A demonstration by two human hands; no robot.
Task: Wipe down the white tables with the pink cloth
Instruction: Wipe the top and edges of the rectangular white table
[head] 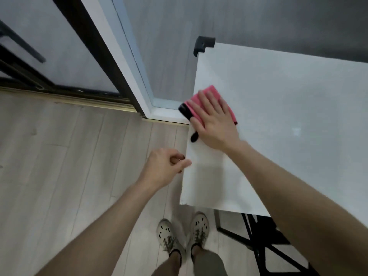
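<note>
Two bare forearms reach forward to the white table (278, 116). At its left edge lies the pink cloth (212, 89), and the right hand (214, 120) presses it flat with straight, slightly spread fingers. The left hand (166, 166) is nearer on the same edge, with fingers curled and thumb touching the table; whether it really grips, I cannot tell. A black corner guard (204, 44) sits on the far left corner.

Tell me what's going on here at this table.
A person stands at the corner of a white table and wipes it with a pink cloth. The right hand presses flat on the cloth, fingers straight, close to the table's side edge by the door frame. The left hand appears to hold that same edge nearer the person, thumb on top and fingers curled. The cloth covers only a small patch near that edge.
</note>
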